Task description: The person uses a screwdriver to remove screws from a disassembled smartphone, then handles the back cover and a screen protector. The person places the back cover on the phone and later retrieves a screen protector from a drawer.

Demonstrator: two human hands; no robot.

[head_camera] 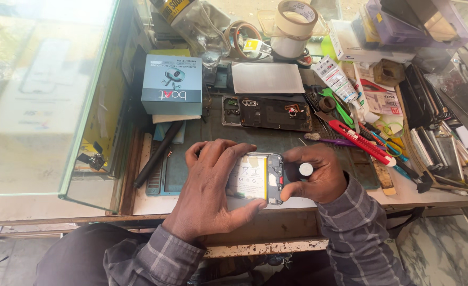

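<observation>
Opened rectangular phone with exposed pale battery (254, 178) | near workbench (430, 195) front edge | left hand (208, 186) clamps it steady | right hand (316, 175) pinches small black white-capped tool (305, 169) at its side.

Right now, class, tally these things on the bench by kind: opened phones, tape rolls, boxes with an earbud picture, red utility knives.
Opened phones: 2, one in the hands, one on the mat
Tape rolls: 2
Earbud boxes: 1
Red utility knives: 1
Total: 6
</observation>
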